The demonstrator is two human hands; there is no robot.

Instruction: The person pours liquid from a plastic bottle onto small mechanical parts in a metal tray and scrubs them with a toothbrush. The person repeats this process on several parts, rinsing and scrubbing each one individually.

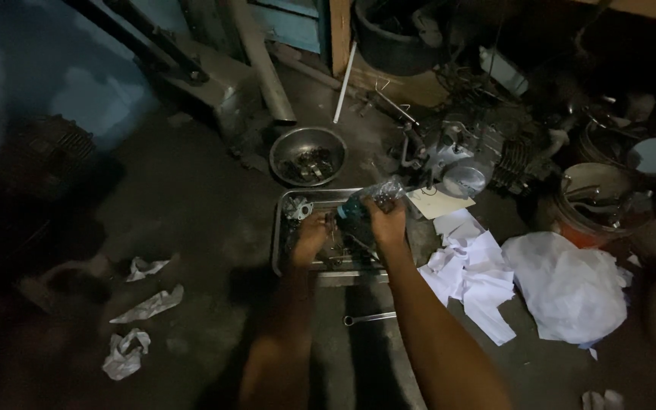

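Down on the dim workshop floor, both of the person's hands are over a shallow metal tray point(281, 250). The right hand point(387, 222) is wrapped around a clear plastic bottle point(377, 193), which lies tilted over the tray's far edge with its neck pointing down and to the left. The left hand point(310, 235) is curled down inside the tray among small dark parts; whether it grips anything I cannot tell, the light is too poor. Just beyond the tray sits a round metal bowl point(307, 155) with bits in it, and to the right of that an engine point(465, 156) rests on the floor. Torn sheets of white paper point(471, 277) lie just right of the tray, next to a white plastic bag point(567, 287). A wrench point(368, 318) lies on the floor below the tray, between the forearms. Crumpled rags point(125, 354) are scattered well off to the left.
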